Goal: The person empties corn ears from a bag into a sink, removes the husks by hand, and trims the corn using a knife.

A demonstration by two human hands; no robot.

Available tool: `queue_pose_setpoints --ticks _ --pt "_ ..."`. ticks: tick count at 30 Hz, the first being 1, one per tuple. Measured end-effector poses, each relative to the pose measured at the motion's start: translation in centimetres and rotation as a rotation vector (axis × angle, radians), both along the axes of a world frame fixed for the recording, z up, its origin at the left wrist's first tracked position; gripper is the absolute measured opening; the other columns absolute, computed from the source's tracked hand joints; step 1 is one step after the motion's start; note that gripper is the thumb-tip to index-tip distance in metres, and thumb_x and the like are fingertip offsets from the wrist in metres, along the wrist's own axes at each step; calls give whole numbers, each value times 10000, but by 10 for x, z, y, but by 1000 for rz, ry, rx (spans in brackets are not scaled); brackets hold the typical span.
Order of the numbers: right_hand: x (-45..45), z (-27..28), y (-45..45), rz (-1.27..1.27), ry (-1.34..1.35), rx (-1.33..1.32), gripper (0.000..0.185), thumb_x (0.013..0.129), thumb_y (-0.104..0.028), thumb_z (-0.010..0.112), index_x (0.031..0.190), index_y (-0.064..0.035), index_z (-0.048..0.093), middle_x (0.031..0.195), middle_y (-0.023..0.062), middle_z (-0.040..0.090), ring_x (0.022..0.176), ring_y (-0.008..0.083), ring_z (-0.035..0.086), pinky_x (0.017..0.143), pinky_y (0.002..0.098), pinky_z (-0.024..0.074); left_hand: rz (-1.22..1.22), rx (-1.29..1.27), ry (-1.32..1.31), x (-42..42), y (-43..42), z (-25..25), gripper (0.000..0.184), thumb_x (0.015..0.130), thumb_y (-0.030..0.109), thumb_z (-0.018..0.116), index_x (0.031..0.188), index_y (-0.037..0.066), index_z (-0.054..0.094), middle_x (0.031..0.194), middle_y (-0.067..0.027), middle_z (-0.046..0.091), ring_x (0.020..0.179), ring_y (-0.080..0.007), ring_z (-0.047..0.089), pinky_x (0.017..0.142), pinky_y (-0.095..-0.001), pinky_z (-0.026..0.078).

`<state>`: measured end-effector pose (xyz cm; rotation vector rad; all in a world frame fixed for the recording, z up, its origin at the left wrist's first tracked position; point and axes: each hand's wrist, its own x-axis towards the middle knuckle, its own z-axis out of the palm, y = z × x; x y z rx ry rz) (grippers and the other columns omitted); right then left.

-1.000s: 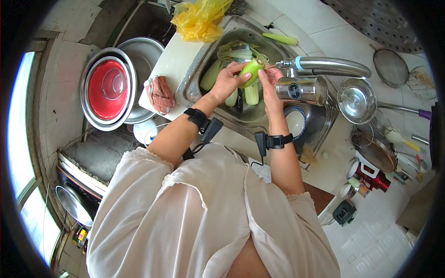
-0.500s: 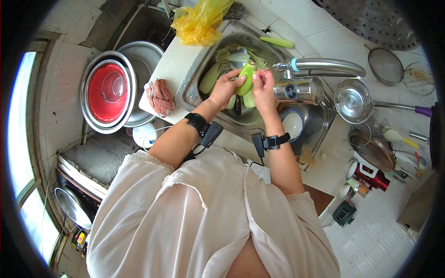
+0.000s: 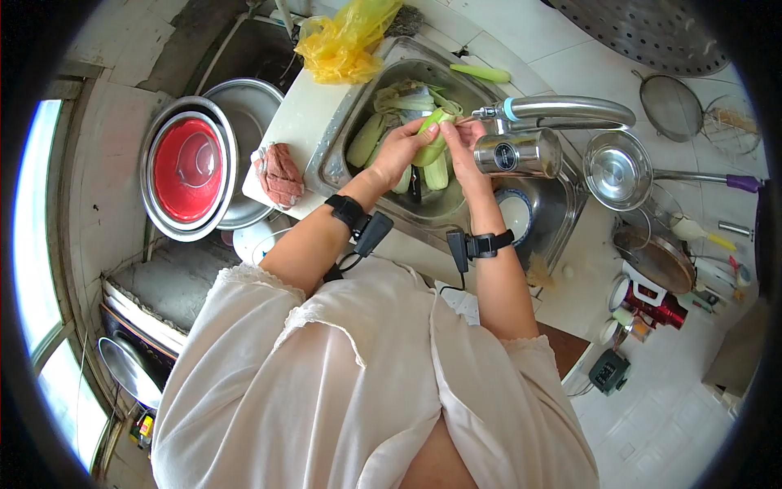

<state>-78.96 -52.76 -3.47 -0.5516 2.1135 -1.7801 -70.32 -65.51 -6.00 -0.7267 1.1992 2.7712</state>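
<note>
Over the left sink basin [image 3: 334, 163] my two hands hold a green ear of corn [image 3: 432, 151], its husk still around it. My left hand [image 3: 399, 151] is closed around the ear from the left side. At the upper right of the ear, my right hand [image 3: 463, 145] has its fingers pinched on the husk; the fingertips are partly hidden. Below the hands, pale green husks [image 3: 371, 137] lie in the basin. Among them is a narrow dark item [image 3: 415, 186] that I cannot make out.
The faucet [image 3: 570, 110] reaches in from the right, above a steel cylinder [image 3: 521, 154]. A bowl [image 3: 515, 216] sits in the right basin. On the left counter are a yellow plastic bag [image 3: 342, 45] and a pink cloth [image 3: 279, 175]. Nested basins [image 3: 189, 167] stand farther left.
My right hand has shifted up over the top end of the ear, which now looks more covered by its fingers. The ear has tilted slightly; the left hand keeps its grip.
</note>
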Motion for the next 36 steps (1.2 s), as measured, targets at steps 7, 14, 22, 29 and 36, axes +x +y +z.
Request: queue_pose_setpoints --ticks 7,14,22,29,36 --pt "4 -24 4 -100 43 1 132 1019 -150 680 1047 -28 638 961 31 657 827 131 613 782 293 519 111 86 47 1 -5 4 405 1072 315 565 1344 28 656 1233 -64 700 1098 -152 629 1012 -313 459" --pt "19 -14 0 -202 -189 -110 156 1022 -173 677 1086 -40 627 976 33 650 837 112 594 787 290 509 129 40 -25 2 -8 3 377 1077 293 532 1268 15 702 1179 -72 717 1061 -153 634 977 -309 466" --pt "9 -2 0 -62 -281 -49 342 952 -244 779 1158 -15 631 1082 57 660 983 133 592 909 312 485 162 -61 -54 -3 0 0 312 1058 245 578 1184 0 724 1036 -51 732 891 -135 647 847 -283 497" --pt "31 13 20 -166 -340 -166 455 995 -134 704 1411 -19 557 1351 78 605 1233 177 559 1071 352 447 473 134 -188 -15 -29 -31 261 1102 252 510 1012 25 604 930 -76 631 794 -188 598 775 -337 519" --pt "13 7 34 -136 -202 -116 465 1032 -158 651 1470 -55 532 1465 53 553 1330 177 504 1122 341 402 118 -1121 -101 -24 -17 -48 609 1037 352 651 1510 8 483 1300 -130 662 1210 -178 588 1067 -324 455"
